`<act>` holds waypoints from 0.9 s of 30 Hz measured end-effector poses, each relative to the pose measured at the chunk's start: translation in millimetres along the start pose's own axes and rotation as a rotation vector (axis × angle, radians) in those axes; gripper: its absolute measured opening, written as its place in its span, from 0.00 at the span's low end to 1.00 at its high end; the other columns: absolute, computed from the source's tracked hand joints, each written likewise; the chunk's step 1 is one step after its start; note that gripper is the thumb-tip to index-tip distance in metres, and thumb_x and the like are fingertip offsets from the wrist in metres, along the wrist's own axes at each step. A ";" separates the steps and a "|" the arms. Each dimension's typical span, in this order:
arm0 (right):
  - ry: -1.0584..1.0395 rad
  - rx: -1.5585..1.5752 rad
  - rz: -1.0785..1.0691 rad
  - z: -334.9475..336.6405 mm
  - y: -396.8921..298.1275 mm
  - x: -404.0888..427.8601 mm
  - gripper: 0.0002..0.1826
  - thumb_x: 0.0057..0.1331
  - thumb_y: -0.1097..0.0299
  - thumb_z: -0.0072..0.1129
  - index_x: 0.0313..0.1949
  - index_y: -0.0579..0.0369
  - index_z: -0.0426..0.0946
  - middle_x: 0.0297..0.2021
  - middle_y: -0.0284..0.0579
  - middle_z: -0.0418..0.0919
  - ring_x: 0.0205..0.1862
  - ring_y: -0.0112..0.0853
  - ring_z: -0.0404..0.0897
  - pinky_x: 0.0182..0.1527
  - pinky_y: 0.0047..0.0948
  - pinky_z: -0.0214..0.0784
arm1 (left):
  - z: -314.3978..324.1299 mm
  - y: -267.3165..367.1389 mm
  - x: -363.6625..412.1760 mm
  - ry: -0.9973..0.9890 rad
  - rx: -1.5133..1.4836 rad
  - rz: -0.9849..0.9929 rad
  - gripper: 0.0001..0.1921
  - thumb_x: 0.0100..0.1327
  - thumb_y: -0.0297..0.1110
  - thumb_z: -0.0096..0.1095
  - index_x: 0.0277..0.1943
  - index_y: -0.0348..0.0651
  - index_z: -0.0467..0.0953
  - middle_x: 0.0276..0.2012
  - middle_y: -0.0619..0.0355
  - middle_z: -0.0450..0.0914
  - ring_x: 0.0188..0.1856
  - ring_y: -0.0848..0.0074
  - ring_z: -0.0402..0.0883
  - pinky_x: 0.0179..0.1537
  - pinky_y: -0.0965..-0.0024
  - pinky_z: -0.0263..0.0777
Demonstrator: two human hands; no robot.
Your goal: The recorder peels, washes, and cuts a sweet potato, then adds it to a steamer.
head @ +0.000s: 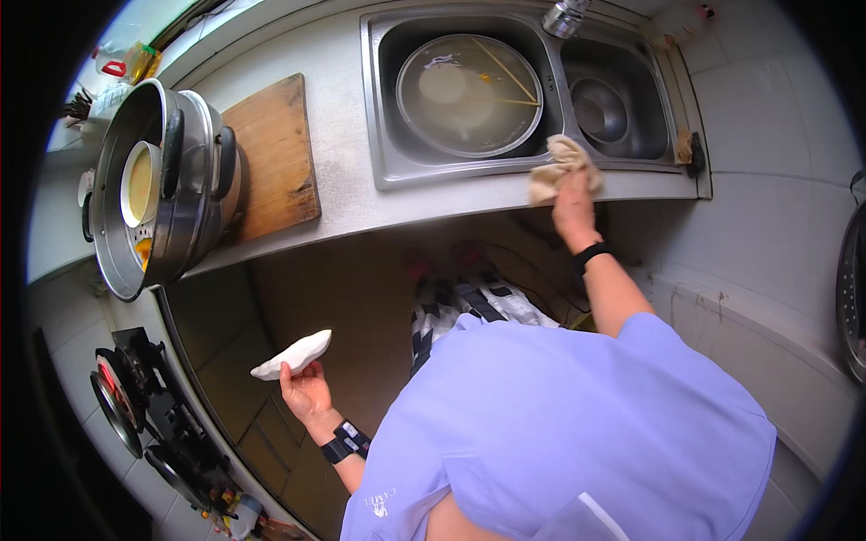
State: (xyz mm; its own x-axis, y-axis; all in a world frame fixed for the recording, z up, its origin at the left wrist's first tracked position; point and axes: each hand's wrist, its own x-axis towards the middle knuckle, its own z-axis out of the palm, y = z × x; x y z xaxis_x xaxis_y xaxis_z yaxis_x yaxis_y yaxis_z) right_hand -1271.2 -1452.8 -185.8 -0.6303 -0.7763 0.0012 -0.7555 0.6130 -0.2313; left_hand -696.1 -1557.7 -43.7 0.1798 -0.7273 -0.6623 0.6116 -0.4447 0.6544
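My right hand (575, 206) presses a beige cloth (567, 169) against the front rim of the steel double sink (467, 169), near the divider between its basins. Off to the lower left, my left hand (308, 392) holds a white dish (294, 356), seen nearly edge-on, between thumb and fingers above the floor. In the larger basin sits a wide round metal basin (406, 115) of cloudy water, with a pair of chopsticks (507, 71), a pale round shape and an orange scrap in it. The smaller basin (636, 88) lies under the tap (565, 19).
A wooden cutting board (284, 155) lies left of the sink. Stacked steamer pots (179, 223) stand on it, with a white bowl (139, 182) inside the top one. A stove (162, 392) with pans and lids is at lower left. A perforated pan (854, 291) hangs at far right.
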 end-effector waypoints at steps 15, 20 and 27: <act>0.059 0.399 -0.418 47.8 -200.5 51.4 0.22 0.60 0.76 0.45 0.54 0.54 0.76 0.52 0.49 0.76 0.54 0.42 0.74 0.57 0.36 0.65 | -140.9 -21.9 4.6 0.355 -0.284 0.363 0.10 0.57 0.37 0.65 0.40 0.46 0.76 0.36 0.62 0.80 0.41 0.75 0.77 0.44 0.69 0.68; -0.171 0.223 -0.761 127.3 -329.8 69.8 0.23 0.62 0.73 0.48 0.57 0.55 0.72 0.57 0.57 0.70 0.62 0.51 0.64 0.62 0.40 0.59 | -200.3 -49.6 -32.1 0.513 -0.478 0.489 0.07 0.57 0.35 0.65 0.38 0.52 0.75 0.35 0.66 0.80 0.39 0.80 0.77 0.42 0.70 0.66; -0.193 0.332 -1.245 234.7 -446.1 18.1 0.15 0.57 0.77 0.51 0.45 0.65 0.76 0.43 0.53 0.78 0.47 0.42 0.77 0.50 0.39 0.70 | -333.0 -87.9 -92.3 0.850 -0.775 0.680 0.05 0.57 0.33 0.65 0.32 0.52 0.74 0.26 0.69 0.76 0.32 0.82 0.74 0.41 0.69 0.67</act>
State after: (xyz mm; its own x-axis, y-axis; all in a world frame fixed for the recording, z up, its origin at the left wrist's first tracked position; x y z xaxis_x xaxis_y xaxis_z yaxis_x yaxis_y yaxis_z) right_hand -903.7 -1774.8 -310.9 0.5135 -0.8194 0.2547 -0.7131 -0.5726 -0.4045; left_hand -509.9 -1277.4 -161.5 0.8692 -0.0094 -0.4944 0.4351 0.4896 0.7556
